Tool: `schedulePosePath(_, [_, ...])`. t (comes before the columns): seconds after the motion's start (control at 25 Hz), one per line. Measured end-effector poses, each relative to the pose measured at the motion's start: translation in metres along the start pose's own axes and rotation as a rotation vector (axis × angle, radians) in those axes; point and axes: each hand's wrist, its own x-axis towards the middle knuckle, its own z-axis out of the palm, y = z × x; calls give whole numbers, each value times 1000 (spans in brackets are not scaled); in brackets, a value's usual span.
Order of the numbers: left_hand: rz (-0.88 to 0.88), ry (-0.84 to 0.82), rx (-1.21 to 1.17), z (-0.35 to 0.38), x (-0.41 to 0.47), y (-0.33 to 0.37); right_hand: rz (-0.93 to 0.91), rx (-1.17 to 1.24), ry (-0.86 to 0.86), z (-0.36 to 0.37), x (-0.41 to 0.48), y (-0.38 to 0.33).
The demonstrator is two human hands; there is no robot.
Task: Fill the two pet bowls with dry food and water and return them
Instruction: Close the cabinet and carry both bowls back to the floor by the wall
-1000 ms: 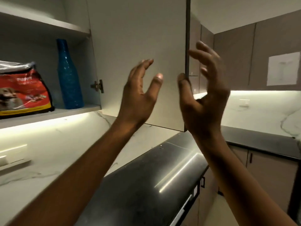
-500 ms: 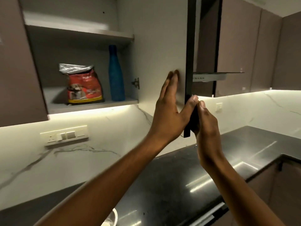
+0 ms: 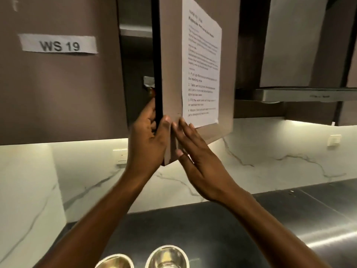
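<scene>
Two shiny metal pet bowls stand on the black counter at the bottom edge, the left bowl (image 3: 114, 261) and the right bowl (image 3: 167, 257); their contents are unclear. My left hand (image 3: 147, 144) grips the lower corner edge of the brown cabinet door (image 3: 171, 74), fingers inside, thumb on the front. My right hand (image 3: 195, 153) lies flat with spread fingers on the door's outer face. The door stands nearly closed. Through the narrow gap only a sliver of the pet food bag (image 3: 149, 85) shows.
A printed instruction sheet (image 3: 201, 64) is taped on the door. The neighbouring cabinet door carries a "WS 19" label (image 3: 59, 44). A range hood (image 3: 301, 94) hangs to the right. A marble backsplash with wall switches (image 3: 120, 156) runs above the black counter (image 3: 222, 229).
The cabinet door has swung from wide open to nearly closed, hiding the food bag and blue bottle. Both hands went from free and apart onto the door. The view shifted left; the bowls appeared.
</scene>
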Motion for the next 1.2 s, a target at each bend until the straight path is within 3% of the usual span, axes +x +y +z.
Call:
schedulePosePath(0.12, [-73,-10,96,-39,27,-46,-46,-199,32,60,42,12])
schedulePosePath(0.36, [235,-193,678,-69,71,-124,-19,-278,148,136,99,29])
schedulePosePath(0.56, [257,-261,1091,-82,98,-174,3,-372,177,172,132,44])
schedulePosePath(0.92, [205,-383,1100,-90,121,-235,90,-440,183,212,172,55])
schedulePosePath(1.2, [302,-302,1166,-85,126,-250,77,-464,186,216,184,58])
